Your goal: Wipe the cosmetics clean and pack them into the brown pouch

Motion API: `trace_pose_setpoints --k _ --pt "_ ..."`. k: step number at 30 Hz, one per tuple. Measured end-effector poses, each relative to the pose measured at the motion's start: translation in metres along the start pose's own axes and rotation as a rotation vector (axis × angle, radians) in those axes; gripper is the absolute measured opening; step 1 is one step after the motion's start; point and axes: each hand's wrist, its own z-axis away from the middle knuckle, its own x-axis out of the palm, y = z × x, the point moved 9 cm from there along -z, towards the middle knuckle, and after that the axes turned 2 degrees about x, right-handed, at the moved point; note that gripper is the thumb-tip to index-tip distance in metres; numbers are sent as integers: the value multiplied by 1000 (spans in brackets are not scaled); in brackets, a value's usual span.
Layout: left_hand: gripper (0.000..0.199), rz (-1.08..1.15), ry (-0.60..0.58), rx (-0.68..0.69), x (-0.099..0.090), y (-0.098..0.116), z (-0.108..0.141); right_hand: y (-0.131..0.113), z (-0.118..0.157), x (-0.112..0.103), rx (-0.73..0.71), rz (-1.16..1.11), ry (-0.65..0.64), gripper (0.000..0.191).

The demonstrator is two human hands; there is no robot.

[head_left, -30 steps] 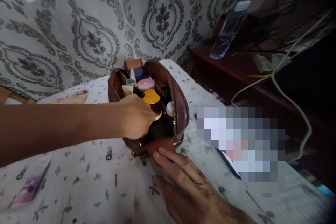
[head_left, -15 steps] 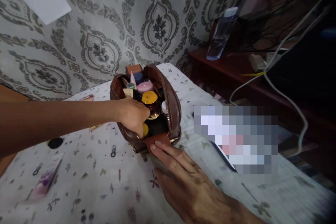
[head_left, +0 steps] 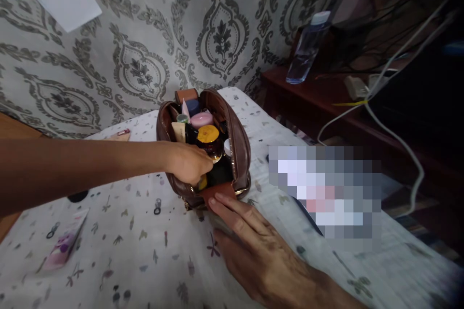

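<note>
I'd call this a room in someone's home. At twelve o'clock the wall [head_left: 222, 34] carries big grey ornamental medallions, with a sheet of paper [head_left: 68, 2] against it at ten. A white cloth [head_left: 134, 270] printed with little plants spreads below, over a bed or table, I can't tell which; mid-dial sits a toiletries bag [head_left: 242, 152]. At two, a clear bottle [head_left: 303, 55] stands on dark red furniture [head_left: 279, 89].
</note>
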Motion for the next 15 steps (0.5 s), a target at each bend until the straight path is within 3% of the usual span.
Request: trace_pose_setpoints --k 4,9,15 --pt "19 1 -9 -12 -2 0 3 0 0 0 -7 9 4 24" --pt "25 -51 61 -80 -5 -8 7 0 0 2 -8 5 -20 24" --pt "32 -35 -7 -136 2 -15 6 1 1 4 -5 7 -25 22"
